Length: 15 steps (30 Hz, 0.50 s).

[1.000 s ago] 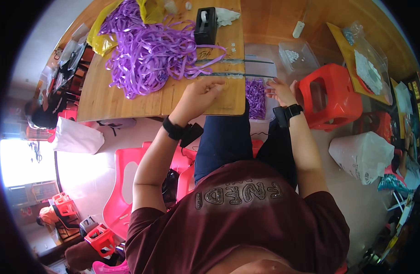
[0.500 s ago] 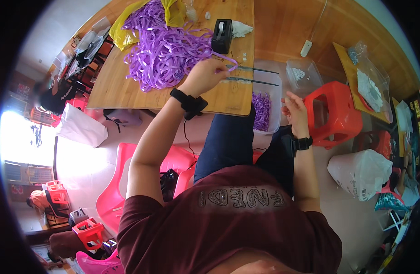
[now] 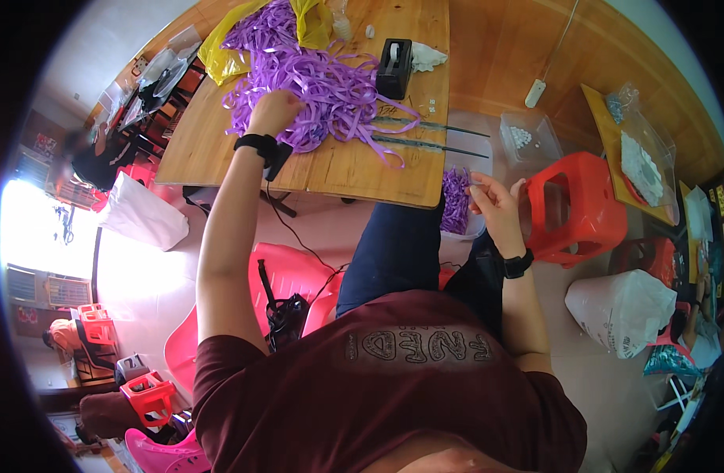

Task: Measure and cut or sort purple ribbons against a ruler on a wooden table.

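Observation:
A large heap of purple ribbon (image 3: 323, 87) spreads over the wooden table (image 3: 370, 177). My left hand (image 3: 275, 114) is on the near left part of this heap, its fingers curled into the ribbon and partly hidden. Two thin dark rods (image 3: 464, 153) lie across the table's right edge and stick out past it, with loops of ribbon around them. Beyond the table edge and below the rods, my right hand (image 3: 496, 206) hovers beside a clear bin holding short purple ribbon pieces (image 3: 456, 201). Its fingers are loosely bent and apart, with nothing visible in them.
A black tape dispenser (image 3: 394, 69) and crumpled white tissue (image 3: 427, 57) sit near the table's right edge. The yellow bag (image 3: 311, 24) lies behind the heap. To the right are a red stool (image 3: 579, 209) and a clear box with white pieces (image 3: 531, 142).
My left hand has moved left, from the rods to the ribbon heap. More ribbon now hangs around the rods. My right hand has dropped slightly, and its fingers have bent.

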Each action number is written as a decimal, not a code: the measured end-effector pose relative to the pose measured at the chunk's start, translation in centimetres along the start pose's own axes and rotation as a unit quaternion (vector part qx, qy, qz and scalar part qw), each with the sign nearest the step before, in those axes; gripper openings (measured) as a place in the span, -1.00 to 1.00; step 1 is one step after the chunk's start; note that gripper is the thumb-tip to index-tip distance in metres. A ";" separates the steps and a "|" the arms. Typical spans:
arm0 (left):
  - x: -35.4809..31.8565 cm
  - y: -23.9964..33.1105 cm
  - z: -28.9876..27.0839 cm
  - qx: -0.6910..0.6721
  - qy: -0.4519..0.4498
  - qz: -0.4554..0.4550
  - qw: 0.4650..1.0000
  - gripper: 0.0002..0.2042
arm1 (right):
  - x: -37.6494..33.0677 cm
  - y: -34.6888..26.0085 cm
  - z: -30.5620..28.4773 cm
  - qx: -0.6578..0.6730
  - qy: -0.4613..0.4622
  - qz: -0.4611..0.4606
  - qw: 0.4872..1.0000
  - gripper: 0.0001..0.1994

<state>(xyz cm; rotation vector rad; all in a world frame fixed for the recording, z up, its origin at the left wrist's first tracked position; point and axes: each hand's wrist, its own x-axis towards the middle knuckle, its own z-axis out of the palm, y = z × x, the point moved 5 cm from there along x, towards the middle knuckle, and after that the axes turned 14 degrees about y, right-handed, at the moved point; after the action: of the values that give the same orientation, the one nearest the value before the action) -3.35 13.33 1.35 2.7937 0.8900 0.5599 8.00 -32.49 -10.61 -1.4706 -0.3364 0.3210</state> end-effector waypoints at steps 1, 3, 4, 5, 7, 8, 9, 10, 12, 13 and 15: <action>0.3 0.3 -0.1 -0.002 -0.003 0.002 1.000 -0.61 | 0.0 0.1 -0.1 -0.002 0.003 0.002 1.000 -0.68; 1.0 1.9 -3.9 -0.036 0.177 0.052 0.982 -0.61 | 0.3 0.0 0.0 -0.001 0.003 0.012 1.000 -0.68; 1.2 3.4 -5.5 -0.051 0.212 0.057 0.974 -0.61 | 0.3 -0.2 -0.1 -0.004 0.007 0.013 1.000 -0.68; 1.3 4.9 -7.3 -0.066 0.248 0.060 0.965 -0.60 | 0.3 -0.7 0.1 -0.012 0.007 0.004 1.000 -0.67; 1.7 6.7 -10.6 -0.167 0.294 0.086 0.937 -0.59 | 0.2 -1.8 0.7 -0.024 0.002 -0.005 1.000 -0.67; 2.0 7.4 -12.0 -0.169 0.294 0.084 0.937 -0.59 | 0.1 -2.5 0.9 -0.028 0.000 -0.016 0.999 -0.67; 2.0 8.3 -13.8 -0.254 0.297 0.109 0.914 -0.64 | 0.1 -3.1 1.3 -0.031 -0.003 -0.027 0.999 -0.67; 2.0 9.3 -15.7 -0.336 0.299 0.133 0.883 -0.69 | 0.1 -3.5 1.6 -0.032 -0.006 -0.028 0.999 -0.67; 0.6 14.3 -18.5 -0.430 0.260 0.093 0.859 -0.74 | 0.1 -4.4 1.9 -0.064 -0.022 -0.061 0.996 -0.67; -0.1 15.6 -19.1 -0.514 0.222 0.051 0.827 -0.78 | 0.1 -4.8 2.3 -0.066 -0.024 -0.063 0.996 -0.67; 0.0 16.2 -19.4 -0.517 0.185 0.077 0.832 -0.78 | -0.1 -5.4 3.1 -0.022 -0.023 -0.047 0.998 -0.67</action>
<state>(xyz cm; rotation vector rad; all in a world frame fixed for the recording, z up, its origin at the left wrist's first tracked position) -2.48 0.86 23.29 1.7689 0.2270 1.1916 6.65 -30.14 -5.00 -1.4867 -0.4504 0.2731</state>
